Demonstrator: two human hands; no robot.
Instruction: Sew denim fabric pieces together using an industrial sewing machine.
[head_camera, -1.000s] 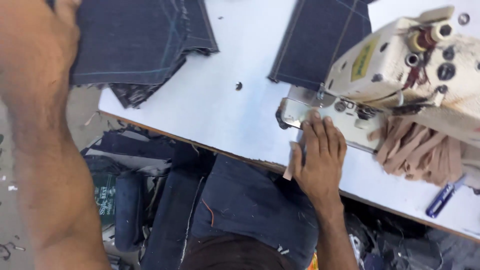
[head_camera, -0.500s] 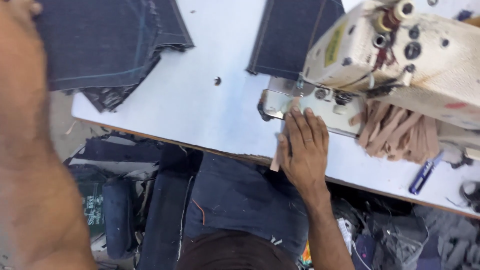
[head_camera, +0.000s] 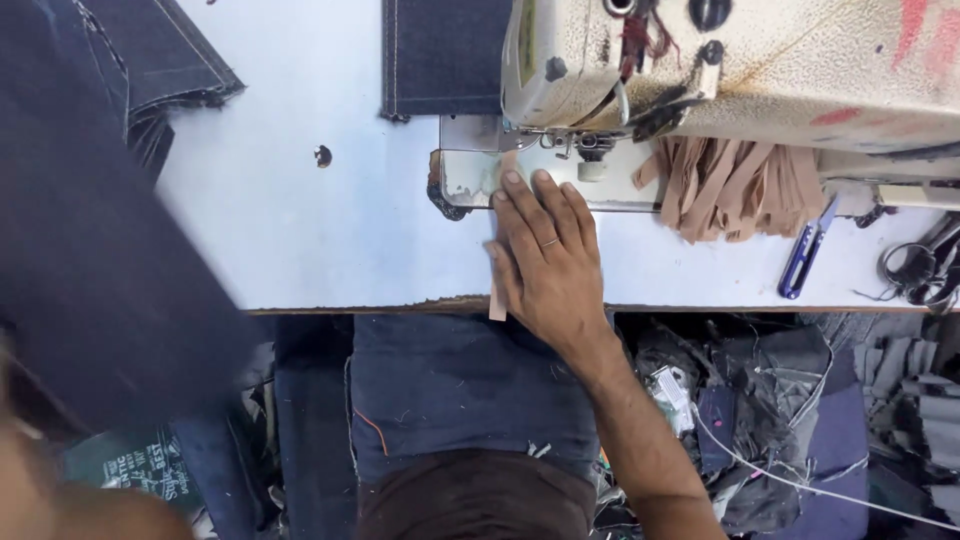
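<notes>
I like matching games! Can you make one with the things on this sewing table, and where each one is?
Things:
1. right hand
2. blue thread snips
3. tan strips
4. dark denim piece

Places:
A. piled under the sewing machine arm
B. flat on a tan strip, fingers at the metal plate
C. on the table, far right of the hand
D. top of the table, left of the machine head

Pairs: 1-B, 2-C, 3-A, 4-D
</notes>
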